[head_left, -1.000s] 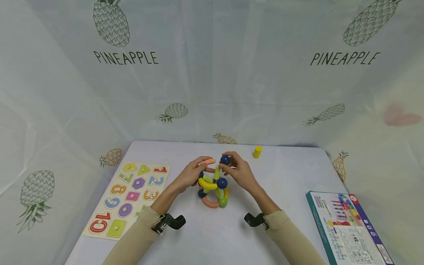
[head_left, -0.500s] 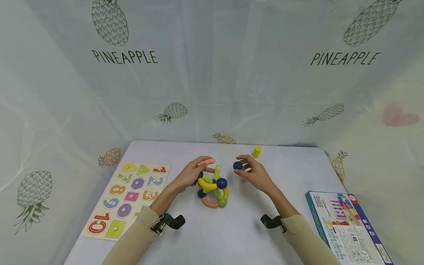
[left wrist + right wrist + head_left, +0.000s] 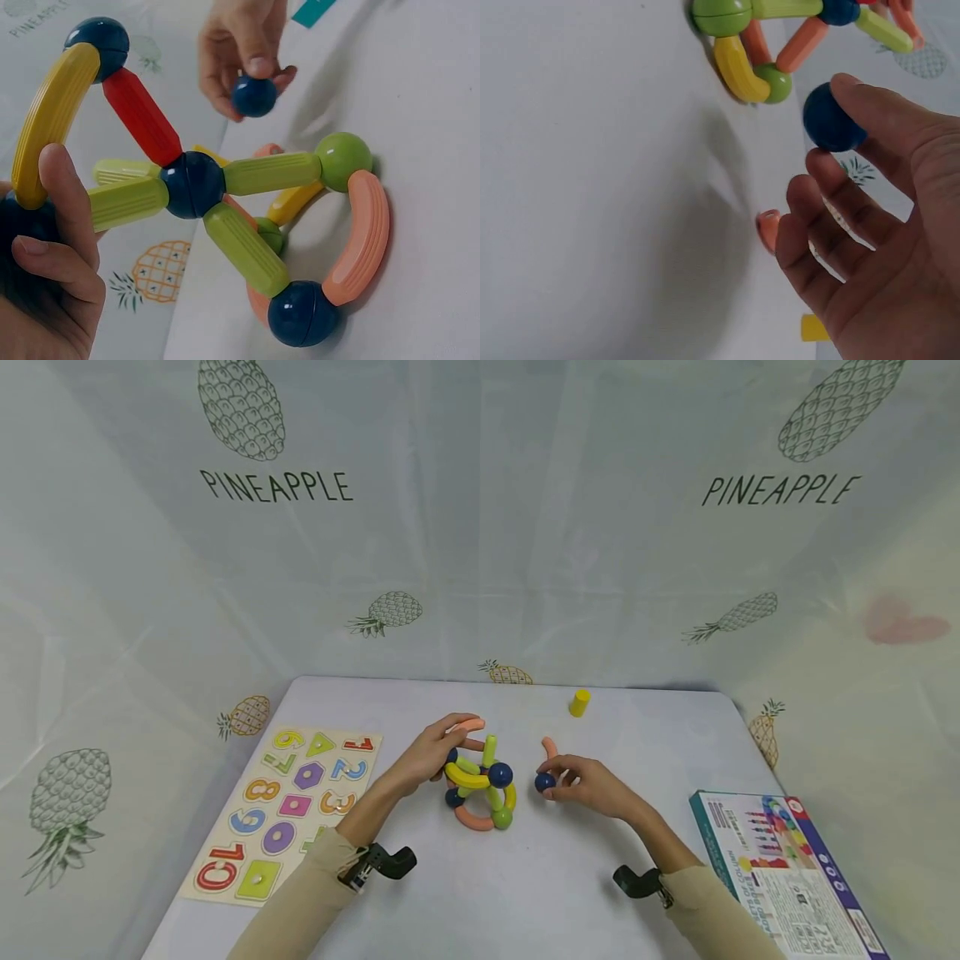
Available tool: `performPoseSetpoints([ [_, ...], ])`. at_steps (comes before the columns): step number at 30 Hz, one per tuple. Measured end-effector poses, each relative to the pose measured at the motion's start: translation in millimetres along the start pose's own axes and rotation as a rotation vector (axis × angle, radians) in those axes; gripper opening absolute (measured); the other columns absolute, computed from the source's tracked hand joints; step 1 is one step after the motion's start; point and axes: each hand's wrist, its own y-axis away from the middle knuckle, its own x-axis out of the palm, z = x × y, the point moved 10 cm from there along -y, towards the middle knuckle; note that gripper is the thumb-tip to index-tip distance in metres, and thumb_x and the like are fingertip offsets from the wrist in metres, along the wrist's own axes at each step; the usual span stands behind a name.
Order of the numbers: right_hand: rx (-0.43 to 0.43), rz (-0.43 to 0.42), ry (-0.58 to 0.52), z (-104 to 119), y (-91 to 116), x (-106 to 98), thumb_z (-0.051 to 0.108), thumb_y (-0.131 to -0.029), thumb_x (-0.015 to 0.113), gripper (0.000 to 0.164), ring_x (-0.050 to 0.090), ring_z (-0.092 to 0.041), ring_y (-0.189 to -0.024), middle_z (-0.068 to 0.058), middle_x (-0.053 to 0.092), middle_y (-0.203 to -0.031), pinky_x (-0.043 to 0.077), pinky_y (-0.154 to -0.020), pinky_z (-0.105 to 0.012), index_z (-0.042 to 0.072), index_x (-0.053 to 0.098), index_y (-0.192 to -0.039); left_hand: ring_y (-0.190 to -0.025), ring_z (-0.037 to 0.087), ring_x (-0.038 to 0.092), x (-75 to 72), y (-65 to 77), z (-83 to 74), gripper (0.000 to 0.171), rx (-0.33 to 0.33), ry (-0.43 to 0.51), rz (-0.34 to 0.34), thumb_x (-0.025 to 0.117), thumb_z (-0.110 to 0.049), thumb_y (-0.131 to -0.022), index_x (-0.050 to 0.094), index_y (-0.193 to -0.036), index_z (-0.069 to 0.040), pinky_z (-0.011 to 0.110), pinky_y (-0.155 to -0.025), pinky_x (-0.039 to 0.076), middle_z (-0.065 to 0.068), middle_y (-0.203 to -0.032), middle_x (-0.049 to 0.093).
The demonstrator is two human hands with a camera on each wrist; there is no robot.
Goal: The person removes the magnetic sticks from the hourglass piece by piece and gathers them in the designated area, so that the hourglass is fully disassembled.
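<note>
left hand (image 3: 433,754) is holding the toy frame (image 3: 193,185), right hand (image 3: 587,783) is pinching a blue ball (image 3: 832,120)

The toy frame of rods and balls is standing midway between the table's (image 3: 420,885) left and right edges, its lowest balls and curved rods resting on the surface. The left hand is curling its fingers round a blue corner ball, probably because gripping a joint is steadying the whole build without covering the green upright rod (image 3: 490,749), whose top end is showing bare. A coral rod (image 3: 470,725) is also showing at these fingers; whether they are gripping it or it is joined to the frame, I cannot tell.

To the right of the frame and apart from it, the right hand is pinching the ball between thumb and forefinger, the other fingers lying loosely spread. That light hold is seemingly leaving most of the ball's surface free for joining.

A curved coral piece (image 3: 550,746) is lying just beyond that hand. A yellow cylinder (image 3: 579,703) is standing near the far edge, a number board (image 3: 318,785) is lying along the left edge and a box (image 3: 795,877) by the right, perhaps so the middle is serving as the work spot.
</note>
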Motion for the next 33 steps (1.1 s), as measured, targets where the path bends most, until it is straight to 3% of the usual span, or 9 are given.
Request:
performPoseSetpoints([
  [6, -0.014, 0.133, 0.026, -5, 5, 20, 0.029, -0.091, 0.076, 0.038, 0.06, -0.018, -0.086, 0.004, 0.065, -0.102, 0.049, -0.07, -0.026, 0.016, 0.069, -0.125, -0.041, 0.013, 0.048, -0.3, -0.1, 0.7, 0.037, -0.002, 0.008, -0.002, 0.039, -0.035, -0.11, 0.049, -0.145, -0.03, 0.021, -0.039, 0.029, 0.012, -0.126, 0.07],
  [14, 0.005, 0.271, 0.058, -13, 11, 40, 0.031, -0.091, 0.076, 0.034, 0.057, -0.015, -0.088, 0.009, 0.067, -0.101, 0.046, -0.072, -0.028, 0.022, 0.072, -0.123, -0.04, 0.015, 0.044, -0.1, -0.4, 0.9, 0.038, -0.002, 0.006, 0.0, 0.039, -0.034, -0.11, 0.048, -0.147, -0.028, 0.022, -0.039, 0.028, 0.013, -0.126, 0.069],
  [20, 0.025, 0.313, 0.063, -16, 14, 47, 0.03, -0.089, 0.078, 0.032, 0.055, -0.012, -0.08, 0.006, 0.062, -0.088, 0.042, -0.068, -0.026, 0.022, 0.072, -0.119, -0.04, 0.016, 0.042, -0.2, -0.2, 0.1, 0.039, 0.0, 0.004, 0.002, 0.039, -0.033, -0.11, 0.048, -0.147, -0.027, 0.022, -0.039, 0.029, 0.012, -0.126, 0.069],
  [27, 0.025, 0.32, 0.052, -18, 16, 49, 0.028, -0.088, 0.079, 0.034, 0.054, -0.011, -0.078, 0.005, 0.062, -0.088, 0.041, -0.066, -0.025, 0.021, 0.071, -0.12, -0.04, 0.014, 0.046, 0.7, 0.3, -0.5, 0.038, -0.001, 0.004, 0.012, 0.039, -0.035, -0.11, 0.048, -0.147, -0.029, 0.021, -0.04, 0.03, 0.012, -0.126, 0.07],
  [33, 0.03, 0.323, 0.042, -18, 17, 49, 0.028, -0.087, 0.08, 0.038, 0.054, -0.011, -0.075, 0.003, 0.063, -0.087, 0.041, -0.064, -0.024, 0.02, 0.07, -0.122, -0.04, 0.018, 0.04, 0.2, 0.9, -0.4, 0.038, -0.003, 0.0, 0.005, 0.04, -0.035, -0.11, 0.048, -0.147, -0.028, 0.021, -0.04, 0.029, 0.011, -0.125, 0.07],
])
